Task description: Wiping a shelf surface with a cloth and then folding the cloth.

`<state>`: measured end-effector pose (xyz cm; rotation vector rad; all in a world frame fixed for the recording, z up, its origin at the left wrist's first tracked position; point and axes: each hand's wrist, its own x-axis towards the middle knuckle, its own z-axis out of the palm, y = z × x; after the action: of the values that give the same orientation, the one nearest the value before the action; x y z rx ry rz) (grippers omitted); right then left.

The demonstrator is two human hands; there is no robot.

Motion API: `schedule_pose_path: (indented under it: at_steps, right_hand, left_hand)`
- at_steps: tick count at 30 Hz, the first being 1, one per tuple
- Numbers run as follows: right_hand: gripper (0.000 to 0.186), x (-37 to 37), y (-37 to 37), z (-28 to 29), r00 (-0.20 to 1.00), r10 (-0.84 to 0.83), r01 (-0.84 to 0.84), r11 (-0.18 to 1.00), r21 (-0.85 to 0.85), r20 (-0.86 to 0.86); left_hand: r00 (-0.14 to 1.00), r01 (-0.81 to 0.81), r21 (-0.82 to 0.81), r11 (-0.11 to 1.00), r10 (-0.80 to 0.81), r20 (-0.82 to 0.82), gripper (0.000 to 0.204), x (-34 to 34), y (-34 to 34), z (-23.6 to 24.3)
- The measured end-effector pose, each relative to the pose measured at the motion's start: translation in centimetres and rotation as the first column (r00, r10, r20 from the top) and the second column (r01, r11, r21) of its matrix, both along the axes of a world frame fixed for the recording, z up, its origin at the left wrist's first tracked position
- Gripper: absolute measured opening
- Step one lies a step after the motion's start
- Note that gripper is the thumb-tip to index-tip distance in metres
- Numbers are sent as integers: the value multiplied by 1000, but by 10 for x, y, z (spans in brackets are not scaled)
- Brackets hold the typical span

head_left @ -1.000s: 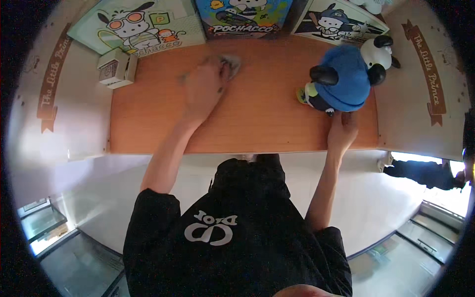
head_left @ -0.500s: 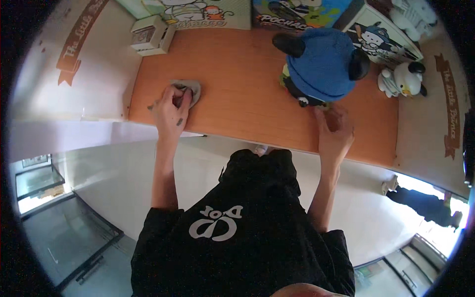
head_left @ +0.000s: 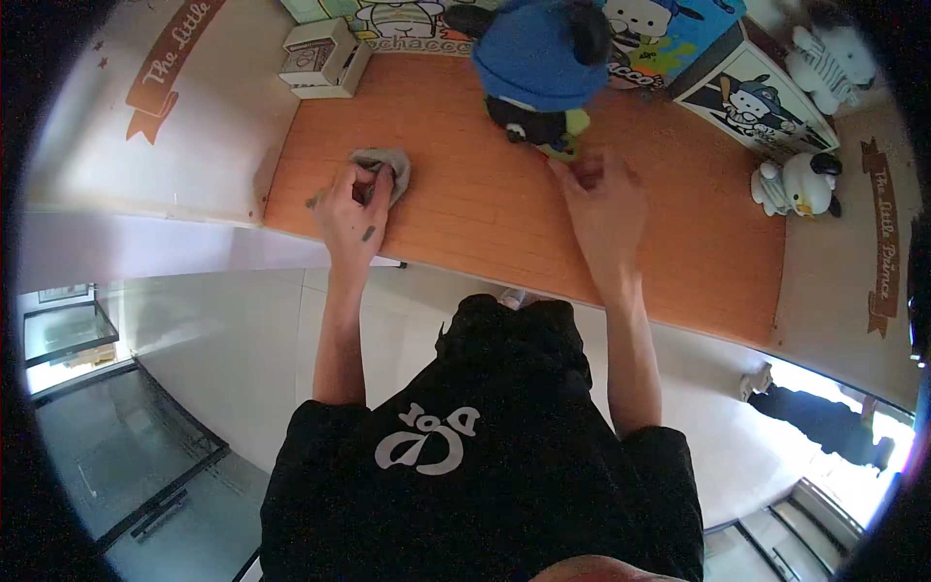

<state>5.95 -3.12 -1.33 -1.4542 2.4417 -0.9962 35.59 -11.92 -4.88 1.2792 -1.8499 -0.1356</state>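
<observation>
Your left hand (head_left: pixel 354 209), fingers bent, pinches a bunched grey cloth (head_left: pixel 393 167) against the wooden shelf (head_left: pixel 465 209), toward its left end. Your right hand (head_left: pixel 608 204) extends forward, back upward, fingers curled at the foot of the blue-hatted figure (head_left: pixel 539 63), which is in the shelf's rear middle. Whether those fingertips grip it, I cannot tell.

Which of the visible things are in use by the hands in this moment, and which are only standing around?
In use:
gray cloth, held in the left hand
blue-hatted figure, right hand at its base
orange-brown shelf, beneath both hands

Only standing around:
small white box, left
blue picture panel, back
cartoon-fronted white box, right
black-eared figurine, right
</observation>
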Motion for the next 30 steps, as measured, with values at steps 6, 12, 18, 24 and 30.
schedule_pose_path:
  at_steps: [6, 12, 18, 24, 30]
  right_hand:
    - [39, 28, -52, 5, 984, 149, -145, 988, 50, -98]
    - [40, 56, -111, -11, 941, 222, -232, 973, -9, -253]
    - [43, 67, -172, -30, 914, 240, -272, 961, -54, -327]
    - [56, 92, -170, -16, 930, 287, -276, 958, 79, -229]
    - [53, 97, -144, -36, 920, 270, -312, 943, -113, -284]
  left_hand:
    - [997, -7, 40, 999, 10, -70, 24, -1, 3, 5]
    - [997, -31, 29, 999, 33, -69, 24, 3, 2, 3]
    - [994, 0, 44, 999, 4, -106, 23, -5, 5, 8]
    - [989, -83, 127, 988, 98, -113, 16, 13, 6, -11]
    - [968, -231, 81, 970, 220, 119, 20, 18, -16, -5]
